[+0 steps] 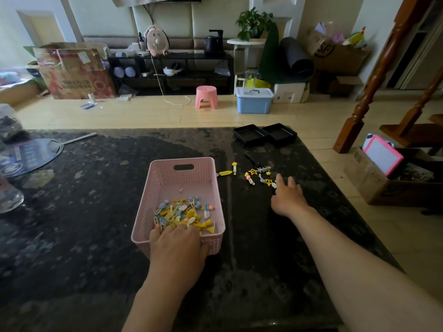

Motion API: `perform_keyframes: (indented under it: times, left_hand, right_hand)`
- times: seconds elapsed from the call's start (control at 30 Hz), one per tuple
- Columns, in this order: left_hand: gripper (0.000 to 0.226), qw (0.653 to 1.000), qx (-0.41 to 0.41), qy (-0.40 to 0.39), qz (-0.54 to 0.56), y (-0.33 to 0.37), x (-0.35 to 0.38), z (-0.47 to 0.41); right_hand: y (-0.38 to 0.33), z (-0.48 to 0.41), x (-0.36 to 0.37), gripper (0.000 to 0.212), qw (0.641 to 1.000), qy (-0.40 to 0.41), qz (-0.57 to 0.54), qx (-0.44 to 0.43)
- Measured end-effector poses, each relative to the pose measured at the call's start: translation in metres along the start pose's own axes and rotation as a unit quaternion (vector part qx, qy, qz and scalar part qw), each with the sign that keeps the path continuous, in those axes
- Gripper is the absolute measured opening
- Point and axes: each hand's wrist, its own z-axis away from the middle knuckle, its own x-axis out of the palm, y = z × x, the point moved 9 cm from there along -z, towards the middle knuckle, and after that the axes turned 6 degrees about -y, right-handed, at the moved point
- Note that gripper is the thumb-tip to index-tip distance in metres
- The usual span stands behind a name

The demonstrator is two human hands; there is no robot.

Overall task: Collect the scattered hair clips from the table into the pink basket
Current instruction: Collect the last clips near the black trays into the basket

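Pink basket [184, 185]: perforated plastic, rectangular, with a slot handle in its far wall; it stands on the dark speckled bench [84, 212].
Clips in basket [184, 213]: a heap of small yellow, blue, white and pink hair clips, bunched at the near end just beyond the left grip's fingertips.
Loose clips [260, 174]: a scatter of yellow stars, a black clip and small pastel pieces on the bench, right of the basket, just ahead and left of the right grip.
Yellow clip [225, 173]: a long one lying beside the basket's right far corner, with a mushroom-topped clip [234, 167] next to it.
Left grip [178, 250]: the left hand lies palm down over the basket's near rim, fingers curled onto the edge and reaching toward the heap; whether they pinch a clip cannot be told.
Right grip [288, 198]: the right hand is stretched out low over the bench, fingers loosely spread, its fingertips [279, 179] at the nearest loose clips; nothing is clasped.
Black trays [265, 134]: two, side by side at the bench's far edge, well beyond the right grip.
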Motion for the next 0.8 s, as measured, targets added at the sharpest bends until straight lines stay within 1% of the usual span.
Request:
perform_keyframes:
  times: [0.07,0.1,0.17,0.23,0.3,0.37,0.43,0.5,0.57,0.67,0.73,0.8]
  left_hand:
    - [0.026,1.0,-0.001,0.0,-0.002,0.0,0.0,0.0]
    - [0.026,1.0,-0.002,0.001,-0.004,0.0,0.0,-0.001]
    - [0.026,1.0,-0.004,0.003,-0.001,-0.001,0.001,-0.001]
    - [0.026,1.0,-0.005,0.001,0.003,-0.001,0.001,-0.001]
    - [0.026,1.0,-0.004,0.001,0.001,-0.001,0.002,-0.001]
    - [0.027,1.0,-0.001,0.002,-0.002,-0.001,0.002,0.0]
    - [0.026,1.0,0.001,0.0,0.002,0.0,0.002,0.001]
    - [0.027,1.0,0.002,-0.001,0.005,0.0,0.001,0.001]
    - [0.027,1.0,0.001,0.0,0.004,0.0,0.001,0.001]
    - [0.028,1.0,-0.002,0.0,0.002,0.0,0.001,0.001]
    - [0.028,1.0,-0.005,0.0,0.001,0.0,0.001,0.002]
    - [0.029,1.0,-0.006,0.0,-0.002,0.0,0.001,0.002]
  right_hand:
    - [-0.004,-0.008,0.003,0.071,0.999,-0.001,0.046,-0.021]
    - [-0.006,-0.009,0.002,0.062,0.996,0.013,0.079,-0.036]
    - [-0.013,-0.007,-0.005,0.042,0.989,0.065,0.118,-0.065]
    - [-0.018,-0.001,-0.011,0.03,0.983,0.104,0.125,-0.085]
    - [-0.019,0.004,-0.013,0.025,0.985,0.102,0.108,-0.084]
    - [-0.014,0.006,-0.014,0.02,0.993,0.087,0.021,-0.07]
    - [-0.007,0.01,-0.017,0.014,0.988,0.074,-0.123,-0.06]
    - [-0.009,0.02,-0.02,0.012,0.959,0.055,-0.272,-0.062]
    - [-0.027,0.033,-0.022,0.007,0.927,0.026,-0.361,-0.097]
    - [-0.069,0.06,-0.03,0.001,0.896,-0.003,-0.403,-0.186]
    - [-0.094,0.078,-0.035,0.002,0.886,-0.016,-0.395,-0.24]
    - [-0.118,0.093,-0.033,0.005,0.872,-0.056,-0.384,-0.3]
